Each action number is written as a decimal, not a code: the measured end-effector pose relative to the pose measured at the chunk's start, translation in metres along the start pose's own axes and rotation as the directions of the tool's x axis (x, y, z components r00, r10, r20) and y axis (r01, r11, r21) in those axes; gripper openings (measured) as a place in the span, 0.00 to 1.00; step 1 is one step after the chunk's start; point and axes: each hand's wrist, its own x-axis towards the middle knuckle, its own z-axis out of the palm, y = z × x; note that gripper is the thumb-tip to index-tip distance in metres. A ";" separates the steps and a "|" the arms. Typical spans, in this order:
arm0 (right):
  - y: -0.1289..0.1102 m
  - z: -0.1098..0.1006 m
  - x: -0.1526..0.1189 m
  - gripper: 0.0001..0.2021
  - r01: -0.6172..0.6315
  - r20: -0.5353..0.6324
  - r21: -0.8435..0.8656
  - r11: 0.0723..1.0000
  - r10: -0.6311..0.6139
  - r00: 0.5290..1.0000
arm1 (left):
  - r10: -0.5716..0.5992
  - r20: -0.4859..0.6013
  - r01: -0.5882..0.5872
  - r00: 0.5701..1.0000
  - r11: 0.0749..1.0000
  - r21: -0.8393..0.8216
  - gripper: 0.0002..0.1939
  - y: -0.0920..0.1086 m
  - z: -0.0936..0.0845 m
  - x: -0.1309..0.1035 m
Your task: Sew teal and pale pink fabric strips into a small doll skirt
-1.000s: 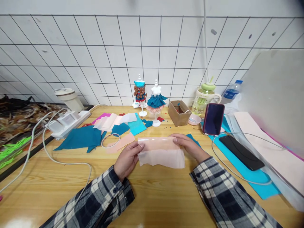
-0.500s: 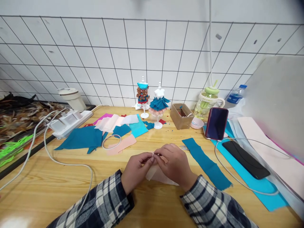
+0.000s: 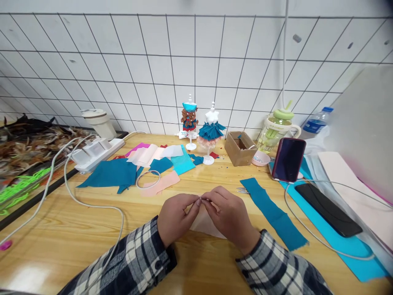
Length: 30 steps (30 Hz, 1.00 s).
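Over the table's near middle, my left hand and my right hand meet fingertip to fingertip. Both are closed in a pinch on the top edge of a pale pink piece of fabric, which hangs below and between them, partly covered by my right hand. What exactly lies at the fingertips is too small to make out. Right of my hands, a long teal fabric strip lies over a pair of scissors, of which only a metal part shows.
Two small dress forms stand behind: one in brown and turquoise, one in a teal ruffled skirt. Fabric scraps and a hoop lie left. A cardboard box, a propped phone, and a white cable are around.
The view has shifted slightly, so the background sits farther right. My hands stay pinched together on the pale pink fabric, with only a small shift of the fingers.
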 end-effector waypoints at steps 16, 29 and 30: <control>-0.007 0.000 0.000 0.03 -0.217 0.093 -0.003 0.976 0.216 0.972 | 0.065 0.047 -0.074 0.997 0.974 0.214 0.14 0.001 0.002 0.001; -0.007 0.007 -0.002 0.04 -0.261 0.021 0.165 0.951 0.262 0.965 | -0.120 0.056 0.130 0.991 0.960 -0.246 0.17 -0.003 0.002 0.004; -0.007 0.006 -0.002 0.04 -0.246 0.020 0.158 0.956 0.246 0.969 | -0.121 0.049 0.129 0.991 0.961 -0.245 0.17 -0.004 0.003 0.004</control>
